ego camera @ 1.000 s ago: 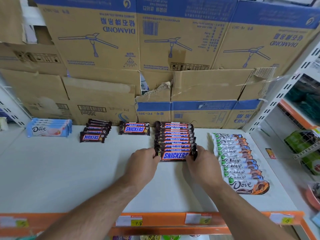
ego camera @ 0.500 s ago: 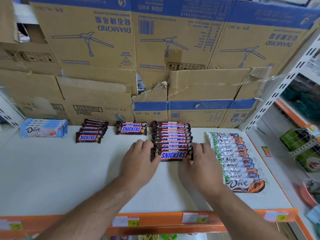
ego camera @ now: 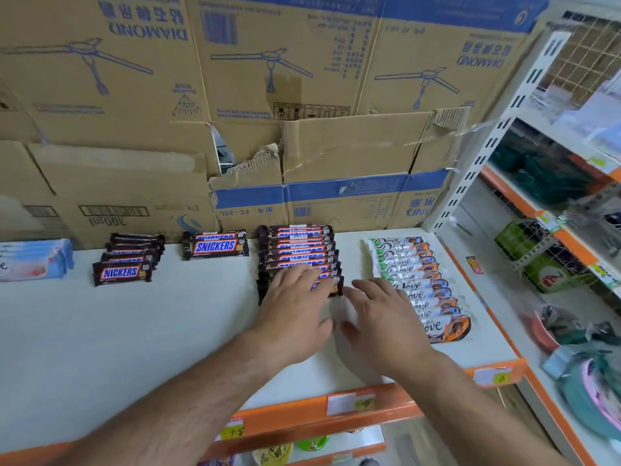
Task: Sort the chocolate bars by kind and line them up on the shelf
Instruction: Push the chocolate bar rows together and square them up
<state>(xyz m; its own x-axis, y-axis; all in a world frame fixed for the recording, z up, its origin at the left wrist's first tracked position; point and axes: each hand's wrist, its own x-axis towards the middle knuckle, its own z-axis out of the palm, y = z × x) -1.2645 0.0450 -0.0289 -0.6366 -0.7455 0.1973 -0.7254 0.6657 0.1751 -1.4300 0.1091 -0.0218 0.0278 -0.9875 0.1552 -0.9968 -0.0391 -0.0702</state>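
A row of overlapping long Snickers bars (ego camera: 297,250) runs front to back in the middle of the white shelf (ego camera: 134,331). My left hand (ego camera: 295,307) lies flat on the front bars of that row, fingers spread. My right hand (ego camera: 379,314) hovers open just right of the row's front end, holding nothing. To the right lies a row of white-and-orange Dove bars (ego camera: 416,284). A single large Snickers bar (ego camera: 215,245) and a short row of small Snickers bars (ego camera: 129,260) lie to the left. Light-blue Dove bars (ego camera: 33,262) sit at the far left edge.
Brown and blue cardboard boxes (ego camera: 302,129) wall off the back of the shelf. An orange price rail (ego camera: 319,418) lines the front edge. A white perforated upright (ego camera: 487,156) separates this bay from wire-basket shelves (ego camera: 554,250) of other goods on the right.
My left hand moved from the row's left end onto the top of the front bars. My right hand let go of the right end and opened. The view swung left and closer.
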